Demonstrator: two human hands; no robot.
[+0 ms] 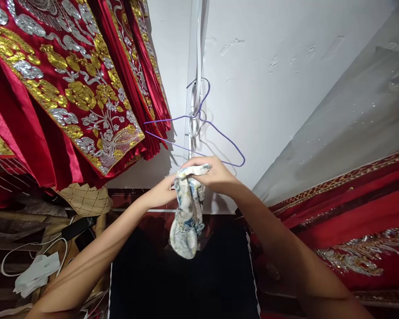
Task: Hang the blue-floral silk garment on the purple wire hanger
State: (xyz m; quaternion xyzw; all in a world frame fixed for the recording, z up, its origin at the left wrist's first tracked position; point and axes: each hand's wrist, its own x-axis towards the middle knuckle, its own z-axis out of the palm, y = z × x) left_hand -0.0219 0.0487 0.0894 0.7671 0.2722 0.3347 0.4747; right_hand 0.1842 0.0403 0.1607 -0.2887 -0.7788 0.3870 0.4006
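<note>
A bunched white cloth with a blue and yellow print (185, 221) hangs down in front of my dark clothing. Around its upper left edge my left hand (166, 190) is closed, the thumb near the fabric. My right hand (217, 177) grips the top from the right, fingers curled behind it, with a folded end of the cloth lying over them. Just above both hands, a purple wire hanger (219, 131) hangs with nothing on it. The folds hide most fingertips and the cloth's full shape.
Red embroidered garments (83, 88) hang at the upper left by the white wall (269, 71). Clear plastic sheeting (346, 106) and more red fabric (359, 212) fill the right. A white paper (36, 272), cables and a wooden rack crowd the lower left.
</note>
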